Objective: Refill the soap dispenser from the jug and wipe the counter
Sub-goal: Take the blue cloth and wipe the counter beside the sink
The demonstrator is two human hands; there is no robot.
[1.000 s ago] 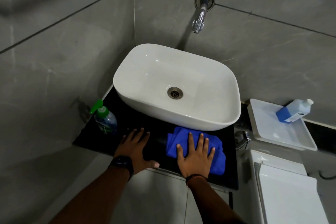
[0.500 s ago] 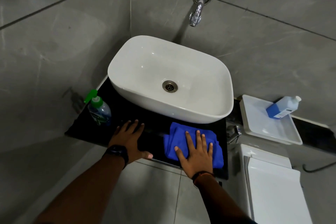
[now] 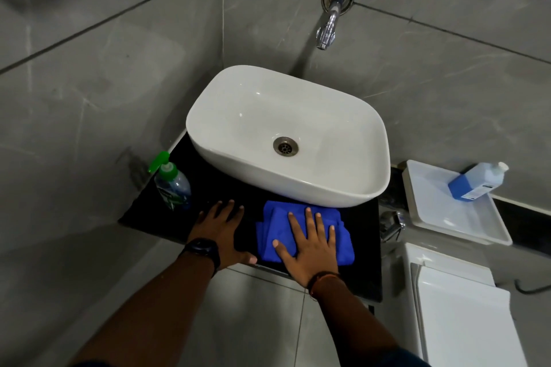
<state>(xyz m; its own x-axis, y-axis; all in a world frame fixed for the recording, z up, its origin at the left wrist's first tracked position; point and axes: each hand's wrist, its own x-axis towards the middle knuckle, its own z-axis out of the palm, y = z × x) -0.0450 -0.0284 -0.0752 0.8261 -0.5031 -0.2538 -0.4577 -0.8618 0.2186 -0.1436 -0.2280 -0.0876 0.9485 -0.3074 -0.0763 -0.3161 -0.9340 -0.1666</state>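
Observation:
A folded blue cloth (image 3: 340, 232) lies on the black counter (image 3: 365, 226) in front of the white basin (image 3: 328, 188). My right hand (image 3: 308, 246) presses flat on the cloth, fingers spread. My left hand (image 3: 222, 228) rests flat on the bare counter just left of the cloth, fingers apart, holding nothing. The soap dispenser (image 3: 173, 186), clear with a green pump, stands at the counter's left end, a short way from my left hand. A blue jug (image 3: 474, 183) with a white cap lies tilted on a white tray (image 3: 441, 217) to the right.
A chrome tap (image 3: 329, 24) juts from the grey tiled wall above the basin. A white toilet cistern (image 3: 465, 307) sits at the lower right beside a small chrome valve (image 3: 392, 222). Grey tiled walls close in on the left and behind.
Both hands and the cloth keep nearly the same place on the counter. The camera view has shifted slightly, so the scene sits a little differently in frame.

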